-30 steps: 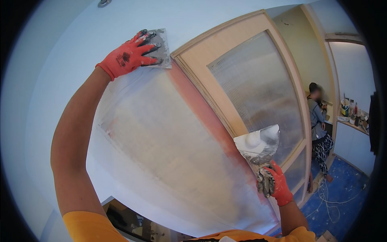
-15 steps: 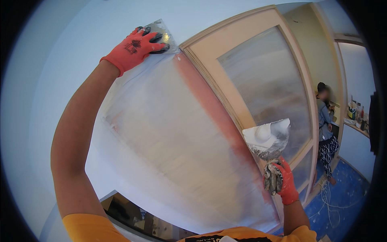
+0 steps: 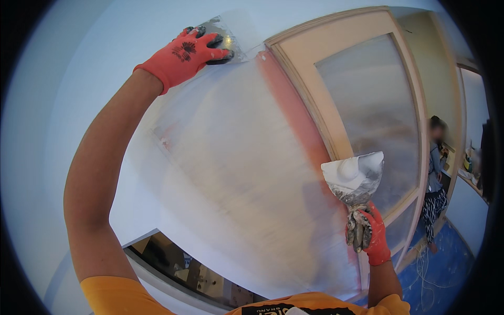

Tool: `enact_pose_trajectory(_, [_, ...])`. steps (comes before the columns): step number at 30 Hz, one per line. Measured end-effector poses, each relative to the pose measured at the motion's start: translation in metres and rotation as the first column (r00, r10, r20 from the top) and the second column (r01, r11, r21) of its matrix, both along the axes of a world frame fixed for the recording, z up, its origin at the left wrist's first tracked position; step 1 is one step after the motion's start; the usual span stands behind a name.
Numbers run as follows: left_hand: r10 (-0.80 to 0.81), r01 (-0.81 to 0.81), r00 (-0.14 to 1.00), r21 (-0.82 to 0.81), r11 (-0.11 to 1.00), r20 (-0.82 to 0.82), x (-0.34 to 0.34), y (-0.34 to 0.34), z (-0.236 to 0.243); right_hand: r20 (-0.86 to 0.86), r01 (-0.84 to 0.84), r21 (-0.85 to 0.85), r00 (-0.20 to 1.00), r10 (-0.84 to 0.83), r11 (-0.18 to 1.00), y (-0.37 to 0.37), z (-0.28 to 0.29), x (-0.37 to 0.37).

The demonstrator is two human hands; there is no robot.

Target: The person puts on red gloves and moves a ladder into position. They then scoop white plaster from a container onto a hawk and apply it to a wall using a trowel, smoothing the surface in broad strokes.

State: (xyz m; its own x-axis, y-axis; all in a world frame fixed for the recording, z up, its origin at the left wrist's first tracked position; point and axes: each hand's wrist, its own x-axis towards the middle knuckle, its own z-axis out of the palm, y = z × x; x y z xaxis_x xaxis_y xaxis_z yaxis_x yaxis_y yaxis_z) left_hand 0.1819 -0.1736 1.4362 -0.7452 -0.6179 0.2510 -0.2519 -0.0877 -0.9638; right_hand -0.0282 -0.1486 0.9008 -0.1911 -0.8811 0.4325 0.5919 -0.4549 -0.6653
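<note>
My left hand (image 3: 186,56), in a red glove with dark fingertips, is raised high at the upper left. Its fingers press a flat metal putty blade (image 3: 223,32) against the pale wall, just left of the wooden frame's upper corner. Lower right, my right hand (image 3: 367,231), gloved in red with a palm side caked in grey, grips a wide putty knife (image 3: 358,195). The knife points up, and a mound of white putty (image 3: 350,171) lies on its blade. Below the left hand spreads a patchy beige wall area (image 3: 236,173), edged by a reddish strip (image 3: 291,107).
A wooden frame (image 3: 299,65) with a cloudy panel (image 3: 375,100) stands right of the wall. Beyond it is another person (image 3: 434,173) near a shelf with containers. Cords (image 3: 422,273) lie on the blue floor covering (image 3: 451,252). A dark-edged opening (image 3: 184,268) sits low in the wall.
The view has turned left, so the frame and the person appear farther right. My left hand's blade has slid away from the frame's corner. My right hand keeps holding the loaded knife.
</note>
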Motion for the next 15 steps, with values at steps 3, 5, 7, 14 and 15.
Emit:
enact_pose_trajectory(3, [0.045, -0.045, 0.999, -0.018, 0.999, 0.003, 0.007, 0.015, -0.004, 0.325, -0.313, -0.009, 0.897, 0.299, 0.95, 0.006, 0.018, -0.005])
enact_pose_trajectory(5, [0.052, -0.05, 0.998, -0.06, 0.997, 0.021, 0.018, 0.022, -0.005, 0.271, -0.403, -0.076, 0.872, 0.408, 0.912, 0.007, 0.027, -0.01])
enact_pose_trajectory(7, [0.058, -0.057, 0.998, -0.08, 0.995, 0.02, 0.02, 0.032, -0.008, 0.231, -0.432, -0.098, 0.866, 0.443, 0.897, 0.01, 0.032, -0.014])
enact_pose_trajectory(14, [0.138, -0.146, 0.984, -0.064, 0.987, -0.117, 0.029, 0.078, -0.013, 0.242, -0.348, -0.038, 0.906, 0.347, 0.937, 0.009, 0.019, -0.017])
enact_pose_trajectory(15, [0.157, -0.167, 0.977, -0.057, 0.984, -0.144, 0.03, 0.085, -0.015, 0.23, -0.354, -0.05, 0.906, 0.355, 0.934, 0.011, 0.02, -0.017])
